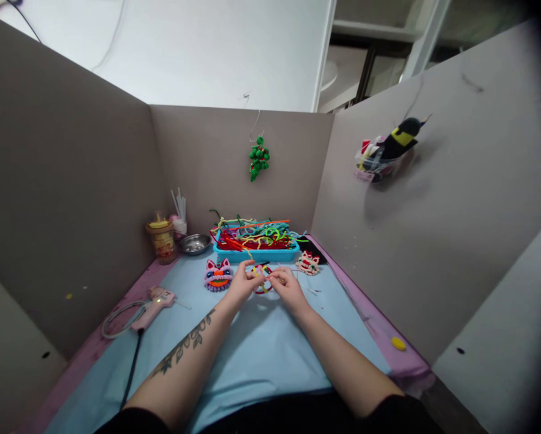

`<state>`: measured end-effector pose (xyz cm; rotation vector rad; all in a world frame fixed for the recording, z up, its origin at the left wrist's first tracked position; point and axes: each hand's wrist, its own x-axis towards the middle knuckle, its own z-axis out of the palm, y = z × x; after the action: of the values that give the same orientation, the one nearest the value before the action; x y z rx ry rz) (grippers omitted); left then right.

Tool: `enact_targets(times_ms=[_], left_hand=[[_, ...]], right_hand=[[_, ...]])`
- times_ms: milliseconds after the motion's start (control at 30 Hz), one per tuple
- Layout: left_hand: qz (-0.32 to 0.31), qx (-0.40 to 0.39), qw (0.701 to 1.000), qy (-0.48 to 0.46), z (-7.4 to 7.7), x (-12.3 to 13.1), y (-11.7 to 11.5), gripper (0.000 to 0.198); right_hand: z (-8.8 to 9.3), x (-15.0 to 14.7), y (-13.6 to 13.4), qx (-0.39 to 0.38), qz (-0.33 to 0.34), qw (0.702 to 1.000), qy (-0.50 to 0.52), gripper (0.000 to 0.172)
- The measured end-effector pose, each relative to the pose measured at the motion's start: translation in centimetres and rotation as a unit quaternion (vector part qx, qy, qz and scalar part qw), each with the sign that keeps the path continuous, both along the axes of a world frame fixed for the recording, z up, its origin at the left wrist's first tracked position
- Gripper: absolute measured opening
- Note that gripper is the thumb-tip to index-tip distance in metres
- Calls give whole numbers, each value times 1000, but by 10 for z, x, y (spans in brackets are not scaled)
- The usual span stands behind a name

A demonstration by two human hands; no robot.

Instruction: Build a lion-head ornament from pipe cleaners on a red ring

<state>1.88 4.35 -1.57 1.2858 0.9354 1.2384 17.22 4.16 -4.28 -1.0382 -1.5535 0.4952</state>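
Note:
Between my hands is a small round frame of red and yellow pipe cleaners (262, 287), held just above the blue cloth. My left hand (244, 282) pinches its left and upper side. From the right, my right hand (288, 286) closes its fingertips at the frame's edge; any small piece in them is too tiny to make out. To the left of my hands sits a finished lilac, red and orange lion-like head (218, 276). A cream and red head of the same sort (308, 263) lies beyond my right hand.
A blue tray (270, 255) heaped with coloured pipe cleaners stands behind my hands. At left lie a pink glue gun (155, 306) with its cord, a metal bowl (195, 243) and a lidded cup (162, 242). A yellow disc (398, 343) is at right. Grey panels enclose the table.

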Motion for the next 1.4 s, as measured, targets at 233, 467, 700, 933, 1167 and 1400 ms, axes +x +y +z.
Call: enact_targets(times_ms=[233, 467, 700, 933, 1167, 1400], left_hand=[[13, -50, 998, -41, 7, 1, -4, 70], [17, -61, 997, -41, 5, 0, -3, 72], [-23, 36, 998, 43, 0, -3, 0, 59], [-84, 83, 984, 136, -2, 2, -6, 59], [-86, 121, 967, 207, -3, 0, -6, 57], [-42, 180, 958, 219, -8, -1, -1, 56]], right_hand=[[2, -1, -4, 18, 3, 999, -30, 14], [7, -2, -10, 28, 6, 999, -42, 12], [9, 0, -11, 10, 17, 1000, -3, 21], [1, 2, -1, 2, -4, 996, -89, 18], [-4, 2, 2, -12, -11, 993, -117, 12], [-8, 3, 5, 5, -4, 993, -121, 15]])
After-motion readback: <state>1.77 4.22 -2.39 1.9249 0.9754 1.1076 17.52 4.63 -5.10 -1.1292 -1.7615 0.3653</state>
